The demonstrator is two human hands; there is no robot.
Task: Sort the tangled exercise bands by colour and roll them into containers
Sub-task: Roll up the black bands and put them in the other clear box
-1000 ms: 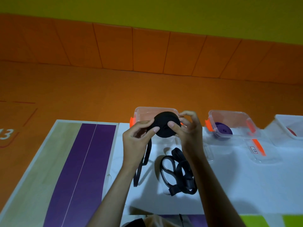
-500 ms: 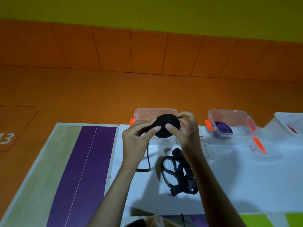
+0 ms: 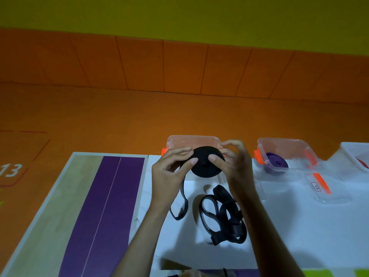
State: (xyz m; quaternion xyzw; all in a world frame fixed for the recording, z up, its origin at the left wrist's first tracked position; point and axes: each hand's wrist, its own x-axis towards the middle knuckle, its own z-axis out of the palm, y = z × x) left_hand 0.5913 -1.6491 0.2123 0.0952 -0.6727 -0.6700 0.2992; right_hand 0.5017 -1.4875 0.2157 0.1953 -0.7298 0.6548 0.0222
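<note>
Both hands hold a black exercise band wound into a flat roll point(image 3: 203, 166) above the white table. My left hand point(image 3: 169, 172) grips its left side and my right hand point(image 3: 233, 160) its right side, thumbs pressed on the face. A loose tail of the same band point(image 3: 182, 204) hangs down from the roll onto the table. A second, tangled black band point(image 3: 223, 214) lies on the table below my right wrist. Just behind the roll stands a clear container with orange clips point(image 3: 179, 139). Its inside is mostly hidden by the roll.
A second clear container point(image 3: 299, 144) to the right holds a rolled purple band point(image 3: 276, 162), with a clear lid point(image 3: 323, 188) in front of it. A third container point(image 3: 353, 154) at the far right edge shows something red. A purple-striped wooden board point(image 3: 103, 206) lies left.
The roll has been turned and wound further; the hanging tail has grown shorter and now curls on the table. My hands stay at the same spot in front of the container.
</note>
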